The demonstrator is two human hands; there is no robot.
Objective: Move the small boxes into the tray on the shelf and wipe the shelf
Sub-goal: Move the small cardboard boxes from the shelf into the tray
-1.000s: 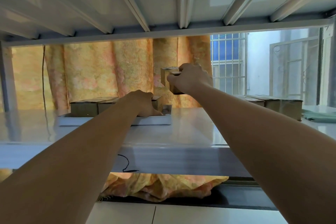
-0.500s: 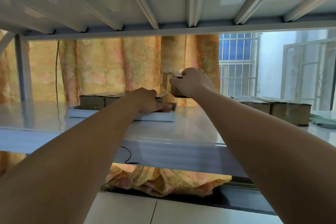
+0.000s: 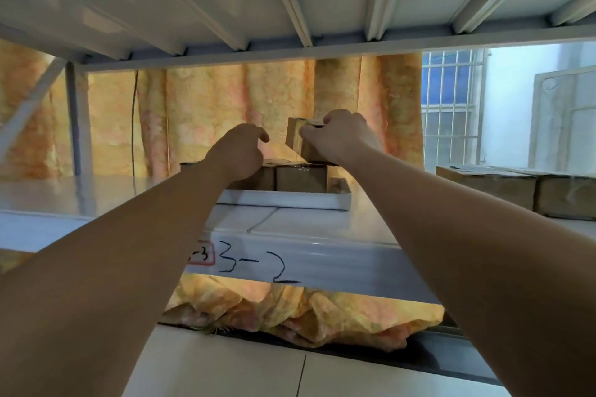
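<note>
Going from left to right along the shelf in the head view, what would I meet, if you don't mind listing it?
Cable → left hand → held box → right hand → window bars → boxes still on the shelf.

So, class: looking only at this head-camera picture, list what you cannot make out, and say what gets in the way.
- How many boxes sit in the tray: the left hand and its forearm cover the left part.
- The grip on the held box: the right hand covers its far side.
- How many boxes remain on the right: cut off by the picture's edge.
- The red-framed label: partly behind the left forearm.
</note>
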